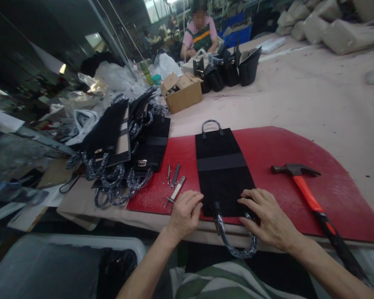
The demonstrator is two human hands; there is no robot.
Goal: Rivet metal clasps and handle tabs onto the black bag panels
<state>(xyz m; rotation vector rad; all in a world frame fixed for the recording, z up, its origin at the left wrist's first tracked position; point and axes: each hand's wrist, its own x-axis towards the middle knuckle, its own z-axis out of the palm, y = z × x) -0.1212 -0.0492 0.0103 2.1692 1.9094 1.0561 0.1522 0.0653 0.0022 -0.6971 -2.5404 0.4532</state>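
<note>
A flat black bag panel (222, 170) lies on the red mat, crossed by a smoother dark band. Its far handle (211, 121) and near handle (237, 249) are wrapped in clear plastic; the near one hangs past the table's front edge. My left hand (187, 211) is closed with its fingertips at the panel's near left edge. On the opposite edge, beside the base of the near handle, my right hand (264, 214) grips with thumb and fingers. Left of the panel lie a metal tool with a crossbar (176, 190) and two slim metal pieces (175, 176).
A hammer (310, 197) with a red and black grip lies right on the red mat (277, 145). Stacked bag panels (112, 128) fill the left side. Beyond are a cardboard box (185, 97), black bags (226, 70) and a seated person (201, 35).
</note>
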